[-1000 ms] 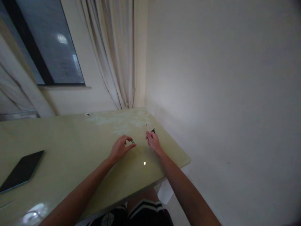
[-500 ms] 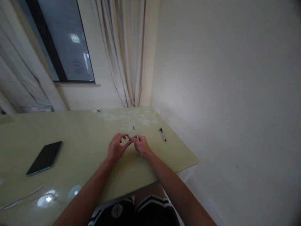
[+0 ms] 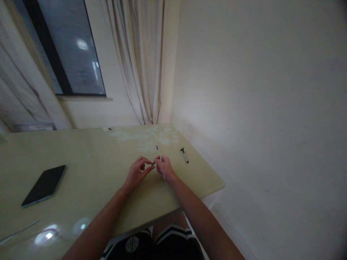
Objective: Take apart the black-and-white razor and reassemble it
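Observation:
My left hand (image 3: 137,171) and my right hand (image 3: 165,167) meet over the pale green table (image 3: 94,173), fingertips almost touching. The right hand's fingers are closed round a thin white stick (image 3: 159,157) that pokes up past the knuckles and down below the palm. The left hand pinches a small dark piece (image 3: 153,164) right at the stick. A short white part with a black head (image 3: 184,155) lies on the table to the right of the hands.
A dark phone or tablet (image 3: 43,185) lies flat at the left. A thin white strip (image 3: 18,231) lies near the front left edge. The table's right corner (image 3: 221,186) is close to the white wall. A curtain (image 3: 143,61) and window (image 3: 67,54) stand behind.
The right hand set the black-headed part down on the table and came left to meet the left hand. The hands now touch at the stick, which has tilted more upright.

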Action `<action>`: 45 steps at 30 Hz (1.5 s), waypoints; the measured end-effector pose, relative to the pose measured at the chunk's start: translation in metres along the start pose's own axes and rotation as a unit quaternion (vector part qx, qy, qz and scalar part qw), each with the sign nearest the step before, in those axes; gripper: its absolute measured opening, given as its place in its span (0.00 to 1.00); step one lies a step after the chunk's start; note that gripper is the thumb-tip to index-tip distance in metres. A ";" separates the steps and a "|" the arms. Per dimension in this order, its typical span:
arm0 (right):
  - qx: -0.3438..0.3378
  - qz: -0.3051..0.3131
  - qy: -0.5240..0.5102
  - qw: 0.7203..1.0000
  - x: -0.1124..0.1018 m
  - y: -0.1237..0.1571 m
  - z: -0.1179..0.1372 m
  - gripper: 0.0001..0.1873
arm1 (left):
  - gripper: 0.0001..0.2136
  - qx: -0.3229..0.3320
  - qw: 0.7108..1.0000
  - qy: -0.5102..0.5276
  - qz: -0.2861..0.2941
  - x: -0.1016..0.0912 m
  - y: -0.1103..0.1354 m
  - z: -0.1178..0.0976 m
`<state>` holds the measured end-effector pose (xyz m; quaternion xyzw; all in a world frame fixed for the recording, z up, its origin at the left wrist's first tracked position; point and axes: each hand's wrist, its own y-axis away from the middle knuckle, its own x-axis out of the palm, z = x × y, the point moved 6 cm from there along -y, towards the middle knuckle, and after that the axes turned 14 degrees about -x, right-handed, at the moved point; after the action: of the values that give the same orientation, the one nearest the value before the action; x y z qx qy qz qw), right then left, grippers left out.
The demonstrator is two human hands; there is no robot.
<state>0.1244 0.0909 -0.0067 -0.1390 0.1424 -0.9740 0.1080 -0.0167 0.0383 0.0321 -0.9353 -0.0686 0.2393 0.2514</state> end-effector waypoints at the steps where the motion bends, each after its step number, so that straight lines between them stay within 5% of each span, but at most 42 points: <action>1: -0.002 0.007 -0.003 1.000 0.001 0.001 0.001 0.17 | 0.12 -0.011 1.000 0.012 0.002 0.000 0.000 0.001; 7: -0.002 0.069 -0.006 0.998 0.009 0.004 0.002 0.21 | 0.19 -0.036 0.995 0.054 0.072 0.008 -0.002 0.004; 14: -0.041 0.117 0.052 0.991 0.014 0.010 0.010 0.33 | 0.17 -0.108 0.990 0.081 -0.035 -0.018 -0.013 0.025; 19: -0.038 0.207 0.129 0.969 0.017 0.015 0.009 0.35 | 0.17 -0.116 0.988 0.100 0.002 -0.025 -0.016 0.025; 24: -0.120 0.197 0.240 0.943 0.009 0.012 0.018 0.35 | 0.19 -0.130 0.984 0.117 0.024 -0.026 -0.015 0.021; 38: -0.180 0.185 0.344 0.903 0.007 0.016 0.029 0.36 | 0.19 -0.141 0.980 0.133 0.044 -0.026 -0.015 0.019; 45: -0.238 0.177 0.448 0.844 0.010 0.017 0.028 0.35 | 0.19 -0.142 0.979 0.141 0.045 -0.027 -0.015 0.017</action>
<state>0.1265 0.0650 0.0165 0.3181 0.4251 -0.8309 0.1665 -0.0486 0.0520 0.0380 -0.9880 -0.0235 0.1041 0.1117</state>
